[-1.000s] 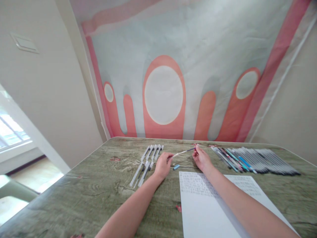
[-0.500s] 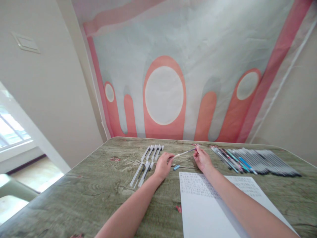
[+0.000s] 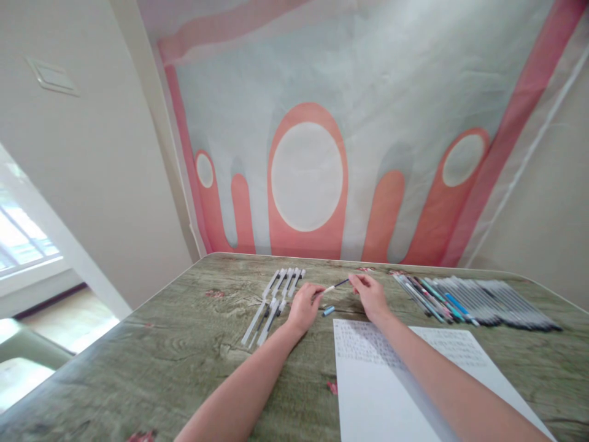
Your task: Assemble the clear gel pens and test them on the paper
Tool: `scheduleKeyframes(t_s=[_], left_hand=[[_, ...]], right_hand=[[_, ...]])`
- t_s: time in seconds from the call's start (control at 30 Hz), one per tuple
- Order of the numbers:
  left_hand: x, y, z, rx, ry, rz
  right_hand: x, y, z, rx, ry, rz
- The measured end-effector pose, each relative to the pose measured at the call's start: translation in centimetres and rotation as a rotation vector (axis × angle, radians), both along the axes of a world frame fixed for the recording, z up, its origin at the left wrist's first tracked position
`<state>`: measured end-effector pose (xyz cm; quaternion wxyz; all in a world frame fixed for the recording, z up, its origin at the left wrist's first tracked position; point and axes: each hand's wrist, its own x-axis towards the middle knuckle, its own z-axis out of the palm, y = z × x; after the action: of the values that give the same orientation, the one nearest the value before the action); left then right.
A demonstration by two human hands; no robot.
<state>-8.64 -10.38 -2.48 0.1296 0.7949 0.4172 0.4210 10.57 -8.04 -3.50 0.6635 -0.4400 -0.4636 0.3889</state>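
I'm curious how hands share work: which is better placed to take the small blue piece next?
Probably the left hand: the small blue piece lies beside it, while the right hand is farther, though both are busy with the slim pen.

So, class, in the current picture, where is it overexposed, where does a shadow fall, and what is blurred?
Head view: the window glares nearly white; head view: a soft shadow lies on the paper beside the right forearm; head view: the handwriting is too blurred to read, and the grey pens smear together.

Both hands [image 3: 304,309] pinch thin rod [image 3: 337,285], perhaps pen refill.
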Motion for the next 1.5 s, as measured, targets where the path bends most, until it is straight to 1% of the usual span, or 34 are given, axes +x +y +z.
scheduleKeyframes(t_s=[0.07, 0.13, 0.23, 0.3, 0.4, 0.47, 0.57, 0.73, 0.87, 1.0, 1.1, 1.23, 1.5], left_hand=[[0.1, 0.0, -0.1, -0.011, -0.038, 0.004], [0.1, 0.1, -0.2, -0.031, -0.106, 0.033], [-0.1, 0.5, -0.6, -0.061, -0.232, 0.101], [-0.2, 0.7, -0.7, -0.07, -0.296, 0.136], [-0.4, 1.0, -0.9, -0.07, -0.341, 0.158], [-0.4, 1.1, -1.0, -0.065, -0.351, 0.168], [-0.4, 1.2, -1.2, -0.064, -0.345, 0.171], [-0.3, 1.1, -1.4, -0.07, -0.325, 0.164], [-0.2, 0.9, -1.3, -0.052, -0.297, 0.154], [-0.1, 0.9, -1.3, -0.022, -0.268, 0.169], [-0.1, 0.9, -1.3, -0.014, -0.261, 0.174], [-0.1, 0.8, -1.4, -0.009, -0.248, 0.166], [-0.1, 0.6, -1.0, 0.009, -0.195, 0.152]], right_hand=[[-0.8, -0.7, 0.3, -0.017, -0.114, 0.141], [-1.4, -1.2, 0.2, -0.028, -0.201, 0.252], [-1.9, -1.3, -0.2, 0.006, -0.406, 0.331], [-2.2, -1.2, -0.6, 0.059, -0.569, 0.346], [-2.5, -1.0, -1.0, 0.149, -0.772, 0.335], [-2.7, -1.0, -1.2, 0.179, -0.868, 0.315], [-3.0, -1.1, -1.2, 0.174, -0.952, 0.28], [-3.1, -1.3, -1.2, 0.155, -1.003, 0.268], [-3.3, -1.4, -1.1, 0.147, -1.004, 0.268], [-3.6, -1.2, -1.3, 0.127, -0.975, 0.273], [-3.6, -0.8, -1.5, 0.093, -0.934, 0.307], [-3.4, -0.4, -1.7, 0.096, -0.893, 0.345], [-3.4, -0.3, -2.0, 0.055, -0.825, 0.361]])
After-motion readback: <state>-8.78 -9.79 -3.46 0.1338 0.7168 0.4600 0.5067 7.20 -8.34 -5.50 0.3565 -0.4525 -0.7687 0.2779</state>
